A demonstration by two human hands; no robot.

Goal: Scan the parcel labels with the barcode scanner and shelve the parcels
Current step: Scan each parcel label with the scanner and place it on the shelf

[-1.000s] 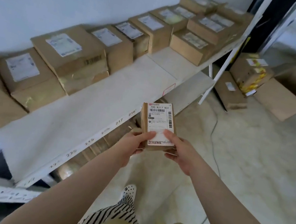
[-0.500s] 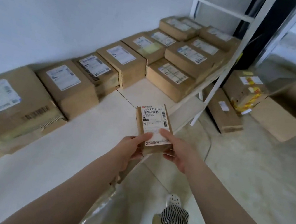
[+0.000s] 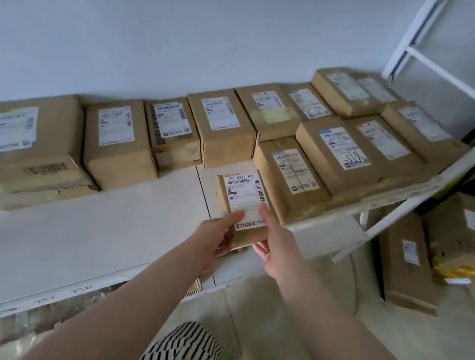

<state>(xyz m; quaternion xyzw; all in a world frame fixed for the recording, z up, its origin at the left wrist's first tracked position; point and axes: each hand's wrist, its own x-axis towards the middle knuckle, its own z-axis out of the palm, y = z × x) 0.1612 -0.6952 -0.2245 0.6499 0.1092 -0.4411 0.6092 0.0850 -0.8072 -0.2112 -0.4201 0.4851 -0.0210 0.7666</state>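
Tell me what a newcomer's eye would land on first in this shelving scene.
First, the small parcel at centre, label up, held over the white shelf by the left hand and right hand. Next, the row of brown boxes lining the shelf's back along the wall. Then more parcels on the floor at right.
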